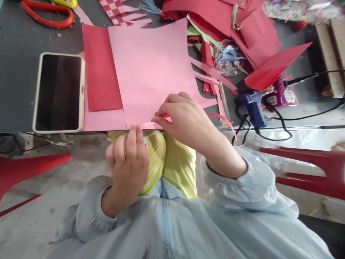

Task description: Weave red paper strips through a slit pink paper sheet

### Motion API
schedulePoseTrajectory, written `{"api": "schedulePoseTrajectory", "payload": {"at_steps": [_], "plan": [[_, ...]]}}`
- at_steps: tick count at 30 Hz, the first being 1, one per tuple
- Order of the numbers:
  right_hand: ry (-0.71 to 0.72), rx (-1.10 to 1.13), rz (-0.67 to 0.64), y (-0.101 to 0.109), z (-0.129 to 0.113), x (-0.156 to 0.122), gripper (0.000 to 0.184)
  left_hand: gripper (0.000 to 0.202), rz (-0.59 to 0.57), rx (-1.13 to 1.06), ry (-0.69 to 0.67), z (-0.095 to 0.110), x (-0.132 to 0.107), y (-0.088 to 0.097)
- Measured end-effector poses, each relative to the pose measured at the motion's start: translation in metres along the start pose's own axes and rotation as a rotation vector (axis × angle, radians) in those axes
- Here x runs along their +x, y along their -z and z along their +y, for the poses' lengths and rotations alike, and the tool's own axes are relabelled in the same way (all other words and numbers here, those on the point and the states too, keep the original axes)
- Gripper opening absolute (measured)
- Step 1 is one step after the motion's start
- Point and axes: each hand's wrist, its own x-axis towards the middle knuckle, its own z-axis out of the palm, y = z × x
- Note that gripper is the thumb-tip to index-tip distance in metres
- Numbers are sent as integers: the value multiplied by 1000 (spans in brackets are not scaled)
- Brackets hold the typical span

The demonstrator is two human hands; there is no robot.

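Observation:
A large pink sheet of paper (153, 68) lies on the table, its near side along the table's front edge. At that edge my left hand (129, 154) has two fingers straight and pressed together, tips down on the end of a thin pink paper strip (223, 118); its other fingers curl in and the thumb is mostly hidden. Just right of it, over the sheet's lower corner, my right hand (183, 117) is closed, pinching the same strip between thumb and fingers. The strip's free end curves out past the right wrist. A red sheet (101, 72) lies partly under the pink one.
A phone (59, 92) lies at the left edge, with orange-handled scissors (51, 16) behind it. Right of the sheet are paper strips, a blue glue gun (252, 108) with cables, and a purple box (285, 91). Red stools (318, 165) stand below on both sides.

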Motion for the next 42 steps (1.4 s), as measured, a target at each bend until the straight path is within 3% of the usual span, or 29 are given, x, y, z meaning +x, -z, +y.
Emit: {"api": "schedulePoseTrajectory", "payload": {"at_steps": [5,15,28,36,42], "plan": [[38,-18,35,-2,2,1,16,61,-2,-21,0,0,-2,-4],[85,-1,-19,3,1,6,19,61,-57,21,-63,-5,0,1],[156,-94,35,-6,0,12,28,57,-120,75,14,4,1,3],[160,-141,-29,-2,-1,14,22,49,-190,12,67,9,2,5],[164,-144,-28,-1,-2,17,25,57,-266,-111,122,5,-3,7]]}}
